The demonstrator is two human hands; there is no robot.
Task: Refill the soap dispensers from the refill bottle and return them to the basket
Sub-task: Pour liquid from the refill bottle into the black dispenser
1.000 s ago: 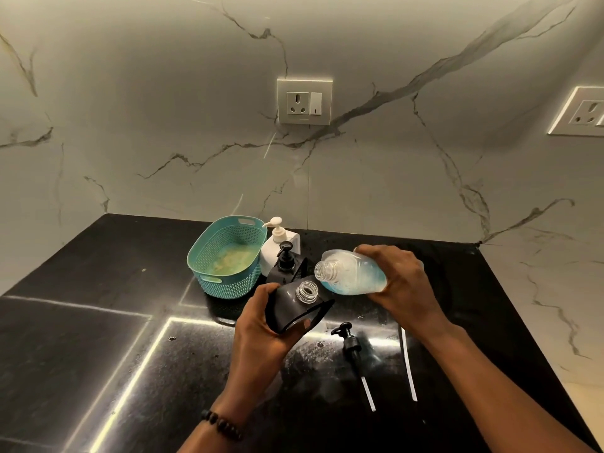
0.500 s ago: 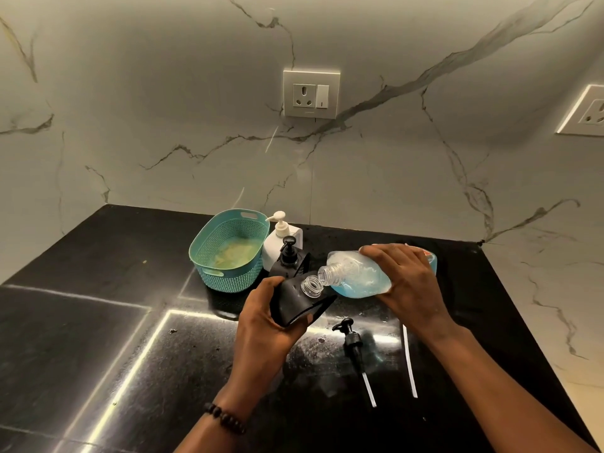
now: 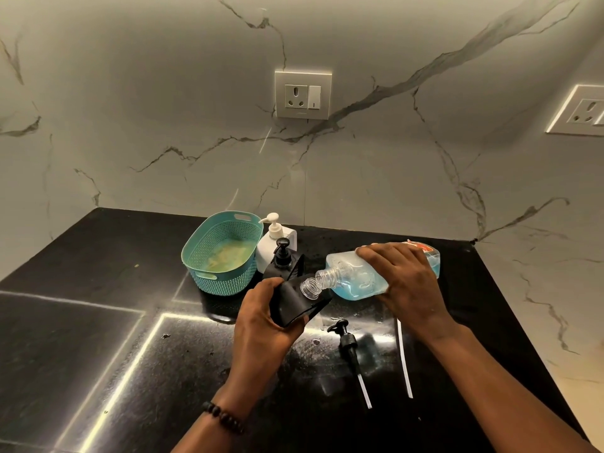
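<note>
Black dispenser (image 3: 291, 302) in left grip (image 3: 261, 325) meets refill bottle (image 3: 353, 277) in right grip (image 3: 405, 282).

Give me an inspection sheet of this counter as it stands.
Surface: black counter, glossy, specks and wet marks.
Job's things: refill bottle tipped, neck at the open neck of the black dispenser; second black dispenser and white dispenser upright beside the teal basket.
Clutter: loose pump and white tube lying flat.
Hands: left hand holds the tilted dispenser; right hand holds the bottle.
Cables: nothing seen.
Surroundings: marble wall, two sockets.
</note>
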